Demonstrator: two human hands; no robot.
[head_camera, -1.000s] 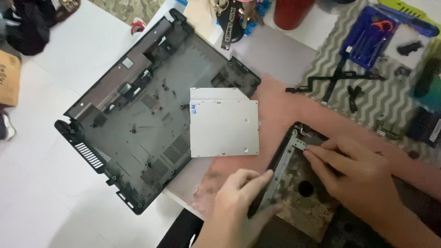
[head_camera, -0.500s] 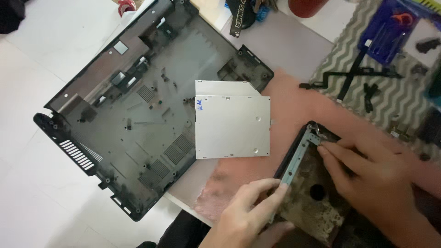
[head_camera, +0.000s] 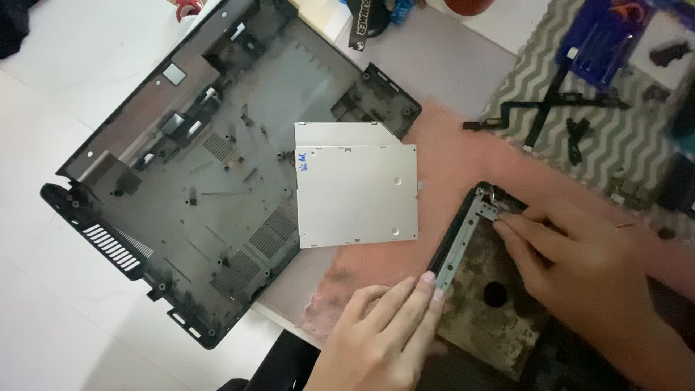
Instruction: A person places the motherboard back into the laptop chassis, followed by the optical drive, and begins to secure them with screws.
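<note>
Hard-drive assembly, a dark rectangular unit with a worn brownish top plate, a round hole and a grey metal mounting rail [head_camera: 463,239] along its left edge [head_camera: 492,304], lies at the lower right on a reddish-pink cloth mat [head_camera: 449,159], just right of the optical drive and under both hands.

Black plastic laptop base shell [head_camera: 195,166], the largest item, lies open side up at the left. It rests partly on the pale surface [head_camera: 449,58] and overhangs the white floor [head_camera: 43,318]. Vent grilles and screw posts are visible inside it.

Silver flat rectangular optical drive [head_camera: 356,185] lies across the shell's right edge and the mat, touching both, well clear of either hand.

Grey-and-white zigzag-patterned mat [head_camera: 630,137] at the upper right carries a blue plastic tool case [head_camera: 601,43] and black flat ribbon cables [head_camera: 550,108].

Right hand [head_camera: 586,268] rests on the drive's top plate; its fingers [head_camera: 521,232] are narrowed together at the upper end of the rail, touching it. Whether they grip it cannot be told.

Left hand [head_camera: 376,340] reaches in from the bottom edge; its fingers [head_camera: 427,289] are close together and press against the lower end of the rail, touching rather than enclosing it.
</note>
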